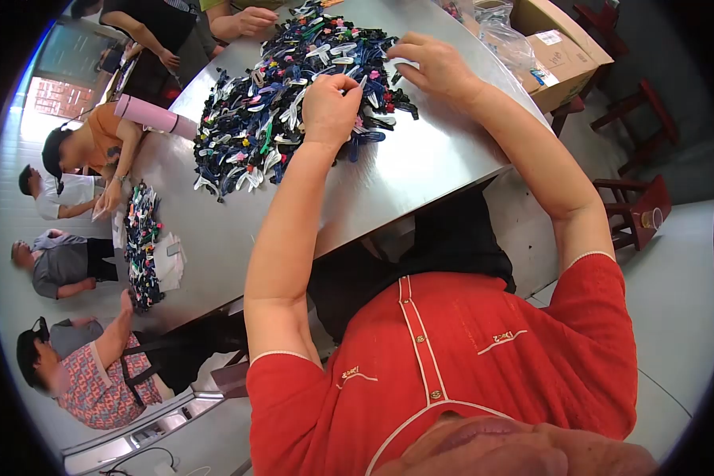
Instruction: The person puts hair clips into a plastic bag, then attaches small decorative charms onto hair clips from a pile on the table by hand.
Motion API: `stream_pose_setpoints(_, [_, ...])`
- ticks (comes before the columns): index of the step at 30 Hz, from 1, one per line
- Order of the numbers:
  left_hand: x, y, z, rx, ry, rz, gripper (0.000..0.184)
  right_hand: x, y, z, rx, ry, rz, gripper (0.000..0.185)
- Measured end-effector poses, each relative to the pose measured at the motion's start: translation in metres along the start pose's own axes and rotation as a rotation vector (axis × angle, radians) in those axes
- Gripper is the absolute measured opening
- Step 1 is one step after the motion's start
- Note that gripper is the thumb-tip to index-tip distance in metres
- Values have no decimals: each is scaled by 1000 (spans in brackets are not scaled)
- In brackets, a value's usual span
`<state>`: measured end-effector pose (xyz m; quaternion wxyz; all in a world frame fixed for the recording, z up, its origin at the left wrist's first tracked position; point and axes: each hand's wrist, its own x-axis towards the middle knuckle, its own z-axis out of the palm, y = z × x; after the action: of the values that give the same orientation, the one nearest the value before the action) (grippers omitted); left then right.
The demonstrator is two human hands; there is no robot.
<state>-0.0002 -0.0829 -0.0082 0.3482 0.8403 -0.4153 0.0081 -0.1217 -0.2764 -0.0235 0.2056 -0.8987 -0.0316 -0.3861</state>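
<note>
A broad heap of small hair clips (250, 107), in black, navy, white and brighter colours, lies on the metal table (420, 151). Over its near side, the left hand (330, 113) has thumb and forefinger pinched on a pale clip (363, 82). The right hand (440, 70) is at the heap's right edge, its fingers bent (I cannot tell whether they grasp anything). Another person's hand (254, 21) is near the heap's far edge. A pink bottle (147, 113) is just left of the heap; farther down the table sits a second, narrower pile (143, 246), with co-workers beside it. Beyond the table's right edge are a cardboard box (559, 59) and a clear plastic bag (501, 44).
</note>
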Motion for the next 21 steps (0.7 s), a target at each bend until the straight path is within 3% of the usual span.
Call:
stream_pose_setpoints(2, [-3,5,-3,-63,20,61,14,4,-10,7,73,50,-107,17])
stream_pose_setpoints(4, [-6,29,-7,-208,-105,-45,14,6,-17,11,79,23,-216,19])
stream_pose_setpoints(5, [-2,21,2,-128,-15,192,14,5,-17,11,11,-53,-215,18])
stream_pose_setpoints(7, [-4,29,3,-171,-29,221,13,2,-22,-4,-24,-47,-173,15])
stream_pose_setpoints(9, [-8,35,6,-264,-36,185,13,-1,-19,-14,13,-104,-103,12])
stream_pose_setpoints(12, [-11,27,7,52,-26,153,20,-9,22,-43,-185,10,-50,11])
stream_pose_setpoints(15, [-13,20,9,152,-139,54,21,-15,55,-95,-399,117,316,18])
stream_pose_setpoints(16, [-9,15,10,148,-137,42,19,-21,89,-99,-417,197,336,19])
stream_pose_setpoints(17, [-6,13,10,148,-136,37,19,-22,79,-116,-406,184,404,18])
stream_pose_setpoints(19, [-3,10,5,36,-199,-37,16,-50,132,-115,-483,121,380,21])
stream_pose_setpoints(21, [-3,4,1,-57,-196,-34,15,-53,142,-105,-511,-51,485,23])
